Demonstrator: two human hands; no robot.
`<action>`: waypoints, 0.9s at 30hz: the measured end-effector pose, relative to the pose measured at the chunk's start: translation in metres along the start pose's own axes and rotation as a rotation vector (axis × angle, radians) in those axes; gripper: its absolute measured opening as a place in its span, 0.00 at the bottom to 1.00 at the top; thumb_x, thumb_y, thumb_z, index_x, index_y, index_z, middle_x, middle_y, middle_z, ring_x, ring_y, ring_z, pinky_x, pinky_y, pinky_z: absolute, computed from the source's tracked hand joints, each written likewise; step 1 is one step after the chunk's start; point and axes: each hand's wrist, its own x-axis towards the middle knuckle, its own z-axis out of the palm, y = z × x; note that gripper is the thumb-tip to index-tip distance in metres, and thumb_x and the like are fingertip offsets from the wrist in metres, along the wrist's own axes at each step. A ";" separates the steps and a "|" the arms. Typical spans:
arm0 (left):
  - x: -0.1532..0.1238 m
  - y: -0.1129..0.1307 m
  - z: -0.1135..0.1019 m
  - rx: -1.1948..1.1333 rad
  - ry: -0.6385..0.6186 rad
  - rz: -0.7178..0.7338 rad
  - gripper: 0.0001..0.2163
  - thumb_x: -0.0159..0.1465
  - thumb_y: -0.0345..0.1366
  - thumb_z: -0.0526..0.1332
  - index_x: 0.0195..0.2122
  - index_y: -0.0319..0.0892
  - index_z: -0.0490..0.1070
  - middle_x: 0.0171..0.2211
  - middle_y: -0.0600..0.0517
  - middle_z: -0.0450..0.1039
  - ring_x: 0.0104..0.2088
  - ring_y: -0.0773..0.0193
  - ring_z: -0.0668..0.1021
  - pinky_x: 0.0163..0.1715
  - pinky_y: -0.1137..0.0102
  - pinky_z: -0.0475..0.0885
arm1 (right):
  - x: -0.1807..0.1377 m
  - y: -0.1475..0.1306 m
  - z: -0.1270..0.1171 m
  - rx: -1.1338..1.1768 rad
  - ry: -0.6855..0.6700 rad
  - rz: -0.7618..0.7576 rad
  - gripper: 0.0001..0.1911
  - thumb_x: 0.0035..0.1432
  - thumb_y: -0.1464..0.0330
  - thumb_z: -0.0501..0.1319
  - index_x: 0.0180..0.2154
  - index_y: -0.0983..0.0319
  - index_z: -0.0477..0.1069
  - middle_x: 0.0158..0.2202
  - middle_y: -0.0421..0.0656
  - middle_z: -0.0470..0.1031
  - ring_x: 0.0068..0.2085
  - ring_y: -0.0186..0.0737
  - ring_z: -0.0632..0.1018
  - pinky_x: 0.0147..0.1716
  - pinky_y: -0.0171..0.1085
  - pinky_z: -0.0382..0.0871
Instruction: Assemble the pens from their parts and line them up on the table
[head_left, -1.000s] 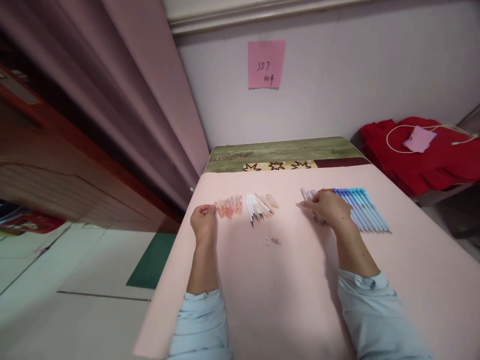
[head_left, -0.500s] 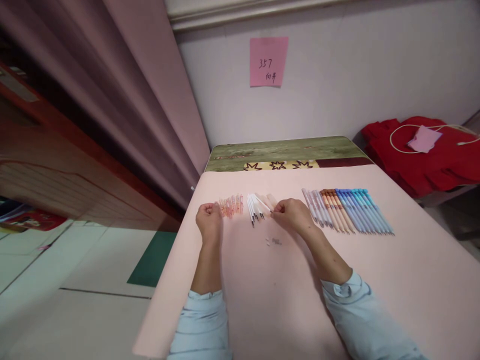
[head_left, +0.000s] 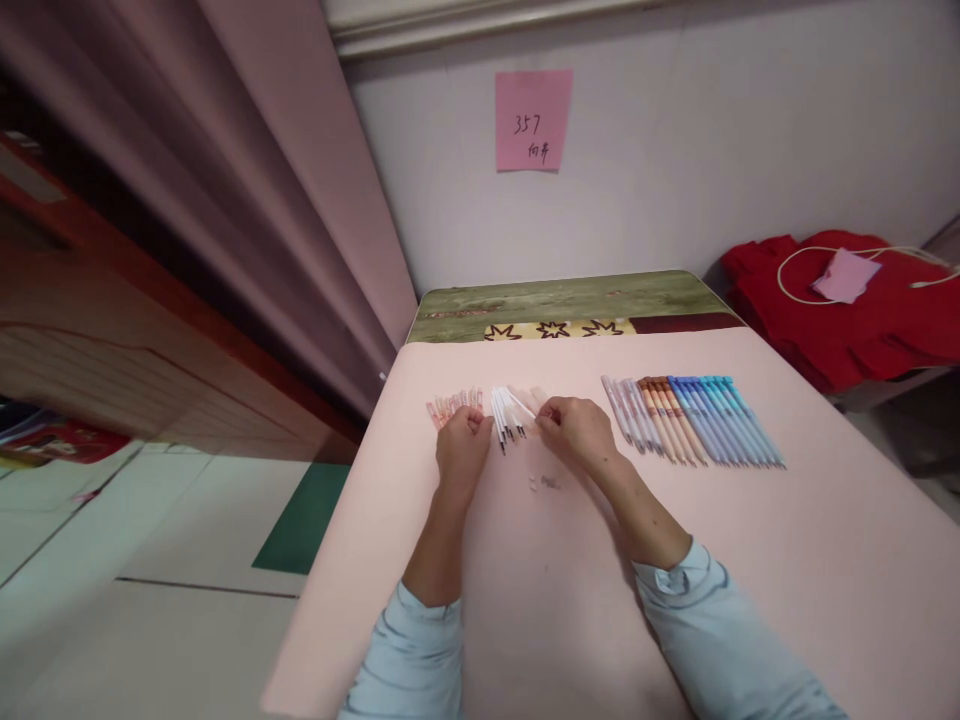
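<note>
My right hand [head_left: 577, 430] is closed in a pinch on the dark-tipped end of a white pen refill [head_left: 523, 405], which slants up to the left. Left of it several more white refills [head_left: 501, 412] lie fanned out, dark tips toward me. My left hand [head_left: 463, 448] has its fingertips pinched together just left of these refills. It partly covers a row of short pink and orange patterned pen barrels [head_left: 452, 402]; whatever it grips, if anything, is hidden. Pale translucent pieces [head_left: 537, 396] lie behind the right fingertips.
On the right lies a row of pens, whitish [head_left: 631, 415], orange-brown [head_left: 670, 420] and blue [head_left: 724, 422]. Tiny white bits [head_left: 533, 484] and small grey parts [head_left: 550, 482] rest nearer me on the pink table cover [head_left: 570, 630]. A red cloth [head_left: 810, 335] with a cable stands beyond the right edge.
My left hand has moved right, from the left end of the barrel row to beside the white refills. The right hand keeps its pinch in nearly the same place.
</note>
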 end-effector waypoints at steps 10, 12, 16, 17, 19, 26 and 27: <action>-0.008 0.007 0.012 0.029 -0.089 0.037 0.06 0.55 0.38 0.65 0.24 0.46 0.69 0.19 0.56 0.69 0.23 0.63 0.70 0.26 0.70 0.56 | 0.002 0.003 0.012 -0.046 0.023 -0.024 0.11 0.56 0.66 0.59 0.36 0.54 0.80 0.32 0.42 0.81 0.35 0.41 0.78 0.33 0.35 0.62; -0.010 0.008 0.016 0.040 -0.107 0.052 0.05 0.54 0.38 0.65 0.25 0.46 0.70 0.20 0.55 0.70 0.23 0.63 0.70 0.26 0.70 0.56 | 0.002 0.004 0.013 -0.065 0.027 -0.025 0.12 0.57 0.65 0.59 0.37 0.54 0.80 0.33 0.43 0.81 0.37 0.42 0.78 0.33 0.35 0.63; -0.011 0.008 0.017 0.043 -0.105 0.071 0.05 0.54 0.38 0.66 0.25 0.47 0.71 0.21 0.55 0.70 0.24 0.63 0.70 0.26 0.70 0.56 | 0.002 0.003 0.012 -0.087 0.020 -0.044 0.12 0.57 0.65 0.58 0.37 0.55 0.80 0.33 0.44 0.81 0.37 0.43 0.79 0.33 0.36 0.63; -0.011 0.008 0.017 0.044 -0.102 0.072 0.05 0.54 0.38 0.66 0.25 0.47 0.71 0.21 0.55 0.70 0.24 0.63 0.70 0.26 0.70 0.56 | 0.001 0.003 0.011 -0.086 0.012 -0.042 0.11 0.57 0.65 0.58 0.35 0.56 0.80 0.33 0.44 0.81 0.36 0.43 0.78 0.32 0.36 0.63; -0.010 0.007 0.016 0.050 -0.100 0.070 0.05 0.54 0.38 0.66 0.25 0.47 0.71 0.21 0.54 0.70 0.24 0.62 0.70 0.26 0.70 0.56 | 0.000 0.001 0.010 -0.072 -0.006 -0.016 0.10 0.56 0.66 0.59 0.32 0.56 0.80 0.31 0.44 0.80 0.35 0.43 0.78 0.31 0.36 0.61; -0.011 0.010 0.014 0.157 -0.148 0.055 0.05 0.56 0.39 0.64 0.27 0.46 0.71 0.24 0.54 0.73 0.27 0.62 0.73 0.27 0.70 0.58 | -0.003 -0.007 0.011 -0.031 -0.051 0.078 0.10 0.53 0.60 0.62 0.31 0.58 0.78 0.31 0.44 0.80 0.35 0.42 0.77 0.30 0.35 0.59; -0.011 0.011 0.014 0.190 -0.159 0.049 0.05 0.57 0.39 0.64 0.28 0.46 0.71 0.25 0.55 0.73 0.28 0.62 0.73 0.28 0.70 0.58 | -0.002 -0.008 0.011 -0.035 -0.051 0.090 0.10 0.53 0.60 0.62 0.32 0.58 0.78 0.32 0.44 0.80 0.36 0.42 0.77 0.30 0.35 0.59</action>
